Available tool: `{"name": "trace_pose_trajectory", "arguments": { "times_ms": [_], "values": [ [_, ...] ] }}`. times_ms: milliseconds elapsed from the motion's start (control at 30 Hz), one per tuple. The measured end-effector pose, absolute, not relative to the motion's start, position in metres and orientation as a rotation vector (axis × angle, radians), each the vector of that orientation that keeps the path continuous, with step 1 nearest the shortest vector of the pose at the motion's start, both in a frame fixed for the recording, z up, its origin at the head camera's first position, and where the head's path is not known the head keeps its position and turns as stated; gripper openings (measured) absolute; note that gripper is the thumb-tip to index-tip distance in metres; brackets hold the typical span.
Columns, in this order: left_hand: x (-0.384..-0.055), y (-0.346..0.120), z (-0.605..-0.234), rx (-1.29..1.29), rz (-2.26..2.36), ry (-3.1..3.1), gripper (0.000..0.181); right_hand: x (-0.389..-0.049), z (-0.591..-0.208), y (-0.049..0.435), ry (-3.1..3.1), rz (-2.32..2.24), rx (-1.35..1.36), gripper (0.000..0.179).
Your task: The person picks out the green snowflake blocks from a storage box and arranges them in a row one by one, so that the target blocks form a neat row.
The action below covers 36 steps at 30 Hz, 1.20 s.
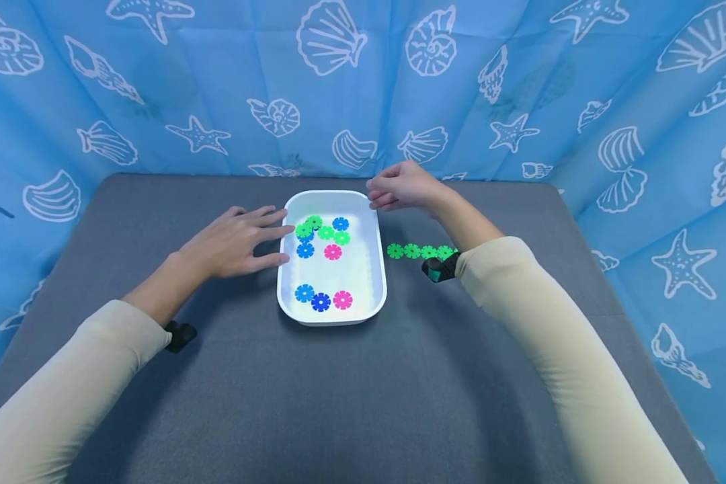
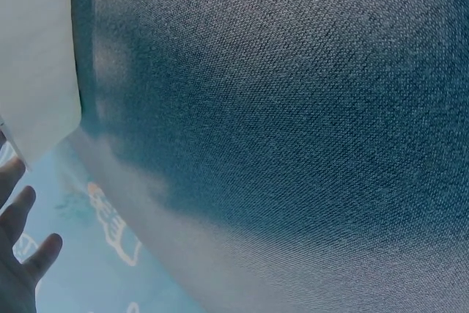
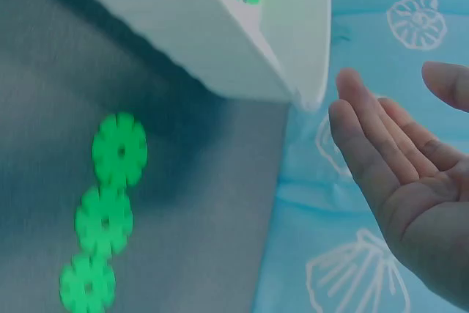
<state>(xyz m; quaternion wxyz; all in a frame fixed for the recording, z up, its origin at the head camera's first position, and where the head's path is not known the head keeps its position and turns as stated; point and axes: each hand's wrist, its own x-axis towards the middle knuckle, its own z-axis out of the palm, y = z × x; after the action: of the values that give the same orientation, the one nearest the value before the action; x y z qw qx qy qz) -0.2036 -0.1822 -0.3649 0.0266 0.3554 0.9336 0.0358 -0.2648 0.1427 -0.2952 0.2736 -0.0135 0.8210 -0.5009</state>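
Note:
A white plastic tray (image 1: 366,272) holds several notched, flower-shaped plastic discs: green (image 1: 341,238), blue (image 1: 305,251) and pink (image 1: 333,252). My left hand (image 1: 226,243) reaches to the tray's left side with spread fingers, the tips over or against the rim; contact is hard to make out. Just beyond the far right corner of the tray is my right hand (image 1: 405,187), its fingers loosely bent. In the right wrist view its palm (image 3: 432,210) faces the camera and holds nothing. A row of joined green discs (image 1: 411,251) lies right of the tray, partly hidden by the right wrist.
The tray stands on a table with a grey cloth (image 1: 314,403). Behind and beside the table hangs a blue curtain (image 1: 230,81) with white shell and starfish prints. A black band (image 1: 438,267) is on the right wrist, another (image 1: 181,336) on the left.

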Motion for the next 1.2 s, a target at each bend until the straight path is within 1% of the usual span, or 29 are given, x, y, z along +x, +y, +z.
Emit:
{"name": "trace_pose_trajectory", "arguments": {
  "times_ms": [367, 533, 767, 967, 1200],
  "values": [
    [-0.205, -0.182, -0.365, 1.080, 0.103, 2.882, 0.066, -0.274, -0.315, 0.094, 2.074, -1.409, 0.052, 0.044],
    [-0.204, -0.182, -0.365, 1.055, 0.101, 2.877, 0.067, -0.272, -0.327, 0.076, 2.067, -1.378, 0.041, 0.044],
    [-0.204, -0.182, -0.365, 1.057, 0.095, 2.874, 0.067, -0.266, -0.340, 0.059, 2.061, -1.350, -0.002, 0.043],
    [-0.204, -0.182, -0.365, 1.068, 0.100, 2.880, 0.067, -0.264, -0.354, 0.047, 2.095, -1.306, -0.004, 0.039],
    [-0.204, -0.182, -0.366, 1.078, 0.111, 2.887, 0.066, -0.260, -0.359, 0.041, 2.099, -1.307, 0.007, 0.038]
  ]
}}
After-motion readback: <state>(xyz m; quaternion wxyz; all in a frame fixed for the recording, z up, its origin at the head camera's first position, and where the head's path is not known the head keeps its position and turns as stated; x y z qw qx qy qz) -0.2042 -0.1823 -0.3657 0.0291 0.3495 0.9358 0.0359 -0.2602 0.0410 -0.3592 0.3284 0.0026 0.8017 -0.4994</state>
